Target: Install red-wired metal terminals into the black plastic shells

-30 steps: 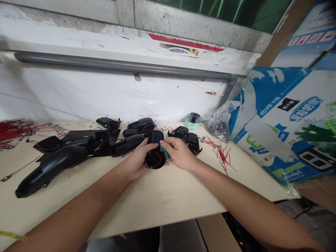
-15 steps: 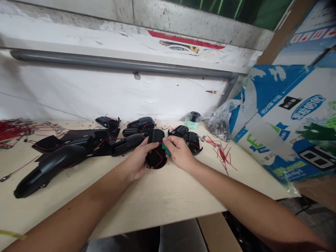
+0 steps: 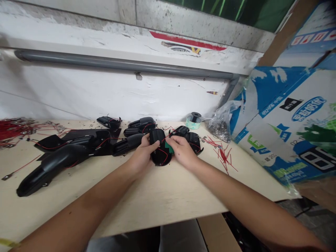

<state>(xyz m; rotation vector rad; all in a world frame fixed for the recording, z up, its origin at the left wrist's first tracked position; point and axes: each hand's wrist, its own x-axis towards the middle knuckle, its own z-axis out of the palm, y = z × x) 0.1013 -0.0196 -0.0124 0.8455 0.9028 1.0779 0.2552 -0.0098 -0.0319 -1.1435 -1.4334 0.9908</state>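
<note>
Fingers of the left hand [image 3: 141,154] wrap the left side of one black housing [image 3: 161,157], thumb laid over its edge; on the right hand [image 3: 182,150], thumb and forefinger pinch at one red wire [image 3: 163,140] beside one green piece [image 3: 169,147], and whether they grip that piece too I cannot tell. The housing sits between both hands, above the table. Taking it as the clock's centre, three black parts [image 3: 127,144] lie between nine and eleven o'clock, two more [image 3: 194,141] between one and three. Further out at nine is a cluster of dark pieces [image 3: 63,155], overlapping too much to count, and beyond it a tangled red heap [image 3: 15,128]. One roll of pale green tape [image 3: 193,122] and one clear bag of small metal bits [image 3: 220,127] stand towards two; uncounted loose red wires [image 3: 224,156] scatter at three. The table [image 3: 147,206] is pale and smooth. One grey pipe [image 3: 126,66] crosses the scuffed white wall [image 3: 105,91] at twelve, and a blue-and-white carton [image 3: 278,115] leans at three.
</note>
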